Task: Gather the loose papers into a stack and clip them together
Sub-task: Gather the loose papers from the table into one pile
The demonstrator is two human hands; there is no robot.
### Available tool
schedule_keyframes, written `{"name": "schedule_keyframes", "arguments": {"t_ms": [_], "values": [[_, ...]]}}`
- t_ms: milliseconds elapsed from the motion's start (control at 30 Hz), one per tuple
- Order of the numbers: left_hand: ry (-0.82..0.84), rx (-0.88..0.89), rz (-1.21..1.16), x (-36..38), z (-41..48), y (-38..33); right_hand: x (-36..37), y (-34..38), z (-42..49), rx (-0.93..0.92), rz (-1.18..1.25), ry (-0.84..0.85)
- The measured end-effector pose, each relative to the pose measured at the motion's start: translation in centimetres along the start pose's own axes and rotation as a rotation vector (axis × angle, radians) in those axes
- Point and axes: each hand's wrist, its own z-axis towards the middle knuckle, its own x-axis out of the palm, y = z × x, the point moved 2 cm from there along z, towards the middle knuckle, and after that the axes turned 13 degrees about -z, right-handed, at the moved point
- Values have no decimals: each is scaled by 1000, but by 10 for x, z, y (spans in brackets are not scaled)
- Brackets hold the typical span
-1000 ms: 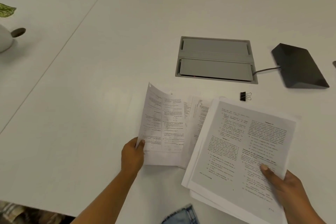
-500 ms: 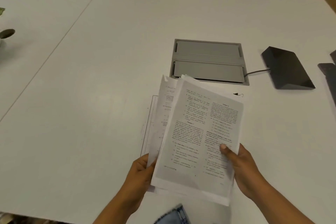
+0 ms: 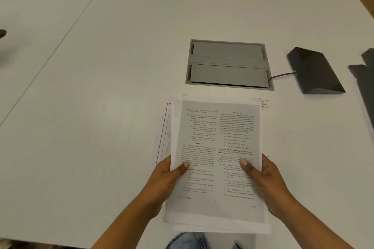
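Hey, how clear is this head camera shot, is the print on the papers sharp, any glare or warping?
Head view: print on the papers is soft, too blurred to read. Head view: light is even, no glare on the white table. Head view: the table seam looks slightly bowed, as a wide lens would give.

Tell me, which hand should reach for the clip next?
Probably the right. The clip peeks out past the stack's far right corner, on the right hand's side. The left hand grips the opposite edge and could hold it alone.
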Motion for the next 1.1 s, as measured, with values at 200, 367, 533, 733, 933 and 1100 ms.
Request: {"name": "schedule_keyframes", "arguments": {"t_ms": [200,367,533,733,933,1100], "values": [[-123,89,-28,-13,-1,2,-5,-3,10,-4,-246,20],[-192,101,-31,-48,-7,-3,-47,-38,34,130,-835,-439],[-275,122,-64,-82,-14,-4,-60,-64,51,483,-1162,-443],[-327,119,-117,-91,-17,6,-58,-74,60,617,-1092,-482],[-349,124,-129,-92,-15,11,-69,-81,57,421,-895,-482],[-365,130,-120,-94,-13,11,-60,-82,51,432,-975,-511]]}}
